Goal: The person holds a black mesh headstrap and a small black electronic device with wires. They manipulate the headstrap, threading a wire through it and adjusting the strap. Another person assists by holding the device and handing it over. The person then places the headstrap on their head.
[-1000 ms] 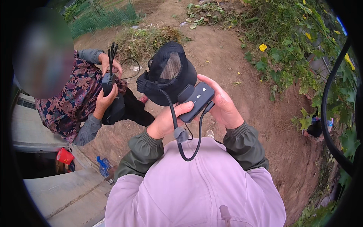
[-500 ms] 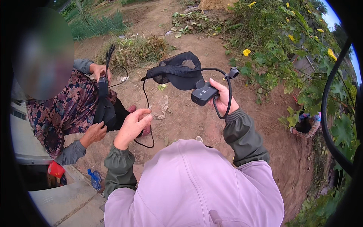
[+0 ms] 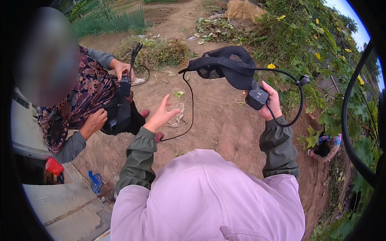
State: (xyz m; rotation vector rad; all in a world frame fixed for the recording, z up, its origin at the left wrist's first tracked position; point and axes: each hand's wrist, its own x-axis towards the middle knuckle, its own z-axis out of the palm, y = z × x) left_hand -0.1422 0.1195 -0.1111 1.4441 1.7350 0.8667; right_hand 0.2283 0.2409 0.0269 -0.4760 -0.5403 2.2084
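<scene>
Right hand (image 3: pixel 272 105) has the black box (image 3: pixel 257 97) — fingers wrapped round its side, thumb out of clear view. Black mesh cap (image 3: pixel 239 60) sits up and left of the box, out in front of me above the dirt ground (image 3: pixel 225 128), its lower edge meeting the box. Thick black cable (image 3: pixel 302 100) runs off the cap, loops out to the right past a dark grey clip (image 3: pixel 304 80) and comes back round to the box. Left hand (image 3: pixel 162 116) holds nothing: fingers spread, near the thin black cable (image 3: pixel 192 100) that hangs from the cap's left end, but apart from it. Co-worker (image 3: pixel 86 84) on my left grips a dark unit with antennas (image 3: pixel 125 85). Yellow-flowered vines (image 3: pixel 305 44) on the right.
</scene>
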